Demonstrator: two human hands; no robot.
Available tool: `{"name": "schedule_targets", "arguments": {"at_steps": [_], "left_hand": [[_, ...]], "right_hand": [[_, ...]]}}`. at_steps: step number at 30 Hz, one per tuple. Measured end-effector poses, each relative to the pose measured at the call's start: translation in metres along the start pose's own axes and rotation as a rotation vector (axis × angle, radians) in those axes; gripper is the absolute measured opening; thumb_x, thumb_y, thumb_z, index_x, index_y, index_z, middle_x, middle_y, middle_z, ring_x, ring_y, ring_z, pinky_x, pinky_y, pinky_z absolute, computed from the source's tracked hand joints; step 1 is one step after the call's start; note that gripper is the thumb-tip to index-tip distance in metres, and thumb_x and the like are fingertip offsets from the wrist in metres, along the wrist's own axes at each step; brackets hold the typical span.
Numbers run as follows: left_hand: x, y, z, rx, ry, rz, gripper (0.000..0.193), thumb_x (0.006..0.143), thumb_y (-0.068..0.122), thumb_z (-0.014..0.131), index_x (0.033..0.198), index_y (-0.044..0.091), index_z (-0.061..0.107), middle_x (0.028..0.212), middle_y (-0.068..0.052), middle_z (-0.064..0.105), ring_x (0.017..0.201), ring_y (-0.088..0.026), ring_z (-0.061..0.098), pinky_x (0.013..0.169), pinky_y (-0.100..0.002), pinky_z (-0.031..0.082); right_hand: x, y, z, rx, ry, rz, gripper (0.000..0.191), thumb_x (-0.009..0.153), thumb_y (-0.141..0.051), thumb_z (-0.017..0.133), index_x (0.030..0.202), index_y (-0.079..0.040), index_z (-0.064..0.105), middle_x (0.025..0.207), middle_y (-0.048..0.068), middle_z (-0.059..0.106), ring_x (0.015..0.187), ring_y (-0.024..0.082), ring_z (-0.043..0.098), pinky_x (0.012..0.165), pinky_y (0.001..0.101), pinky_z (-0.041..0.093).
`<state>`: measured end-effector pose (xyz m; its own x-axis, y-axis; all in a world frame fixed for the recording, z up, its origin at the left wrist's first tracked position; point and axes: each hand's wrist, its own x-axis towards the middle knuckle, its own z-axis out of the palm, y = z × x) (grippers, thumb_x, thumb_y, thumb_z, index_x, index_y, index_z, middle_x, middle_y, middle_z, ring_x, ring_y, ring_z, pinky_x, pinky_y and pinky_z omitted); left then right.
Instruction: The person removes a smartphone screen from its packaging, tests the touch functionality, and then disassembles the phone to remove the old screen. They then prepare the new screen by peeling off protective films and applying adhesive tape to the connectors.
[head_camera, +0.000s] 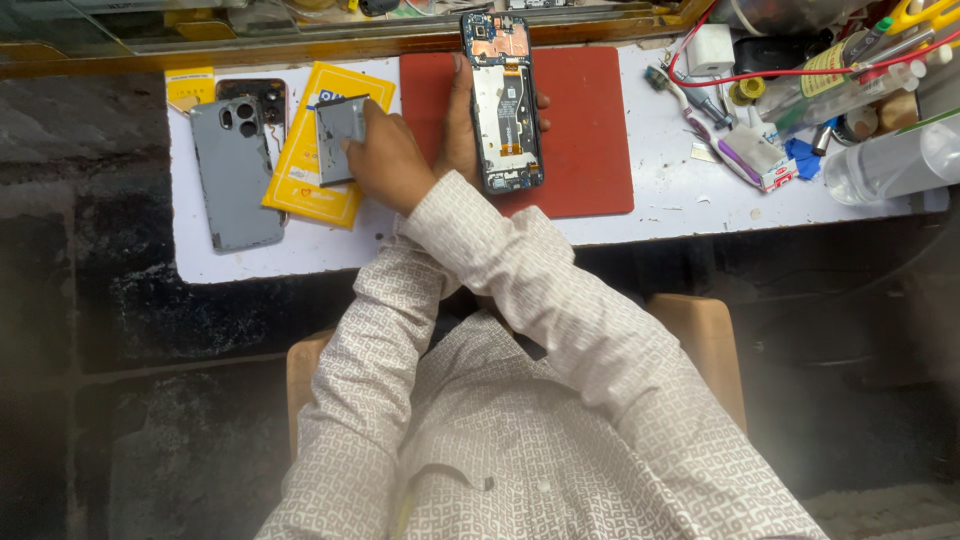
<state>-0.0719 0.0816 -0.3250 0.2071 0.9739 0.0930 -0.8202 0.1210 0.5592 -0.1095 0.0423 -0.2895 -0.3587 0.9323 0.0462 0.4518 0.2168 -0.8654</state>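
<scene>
Workbench (640, 215) is covered in white, with a red mat (585, 130) at its centre. An opened phone (505, 100), its back removed, is gripped over the mat by the left hand (462, 120). A flat grey battery (338, 140) is pinched by the right hand (385, 160) over a yellow packet (305, 190), beside a grey back cover (235, 175).

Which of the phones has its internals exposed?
The opened phone held over the red mat, circuit boards showing. The grey phone at the left lies camera-side up, closed.
</scene>
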Motion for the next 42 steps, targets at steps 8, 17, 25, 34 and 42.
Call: {"name": "schedule_targets", "arguments": {"at_steps": [8,17,25,34,42], "left_hand": [[-0.003,0.004,-0.008,-0.030,-0.042,-0.067,0.080,0.093,0.073,0.046,0.126,0.002,0.061,0.106,-0.017,0.072,0.092,-0.028,0.074,0.075,-0.040,0.063],[-0.014,0.004,0.000,0.039,-0.169,-0.027,0.080,0.102,0.070,0.043,0.136,-0.001,0.060,0.121,-0.017,0.070,0.107,-0.027,0.071,0.091,-0.038,0.060],[-0.019,0.009,0.007,0.112,-0.102,-0.043,0.084,0.098,0.072,0.045,0.141,0.001,0.057,0.122,-0.018,0.069,0.106,-0.029,0.072,0.090,-0.040,0.062],[-0.018,0.005,0.007,0.114,-0.161,-0.039,0.086,0.098,0.074,0.047,0.139,0.000,0.058,0.117,-0.017,0.070,0.101,-0.027,0.073,0.086,-0.038,0.062],[-0.021,0.009,0.014,0.222,-0.150,-0.032,0.086,0.097,0.074,0.048,0.139,0.000,0.057,0.118,-0.018,0.070,0.102,-0.026,0.073,0.089,-0.038,0.063]], "right_hand": [[-0.086,0.003,-0.106,0.165,-0.060,-0.618,0.025,0.100,-0.007,0.069,0.125,-0.003,0.067,0.136,0.014,0.064,0.129,0.029,0.064,0.113,0.0405,0.052],[-0.062,0.064,-0.191,0.212,0.310,-0.399,0.015,0.109,-0.001,0.061,0.122,0.004,0.065,0.116,0.007,0.057,0.102,0.014,0.068,0.090,0.0268,0.059],[-0.037,0.079,-0.191,0.318,0.219,-0.397,0.017,0.111,-0.002,0.057,0.122,0.004,0.068,0.112,0.003,0.054,0.096,0.010,0.069,0.089,0.0250,0.065],[-0.035,0.086,-0.190,0.340,0.226,-0.384,0.016,0.111,-0.003,0.058,0.120,0.004,0.069,0.110,0.002,0.056,0.093,0.009,0.068,0.085,0.0243,0.064],[-0.025,0.092,-0.203,0.426,0.093,-0.293,0.013,0.113,-0.005,0.052,0.111,-0.001,0.065,0.091,-0.002,0.063,0.077,0.006,0.055,0.071,0.0215,0.050]]}}
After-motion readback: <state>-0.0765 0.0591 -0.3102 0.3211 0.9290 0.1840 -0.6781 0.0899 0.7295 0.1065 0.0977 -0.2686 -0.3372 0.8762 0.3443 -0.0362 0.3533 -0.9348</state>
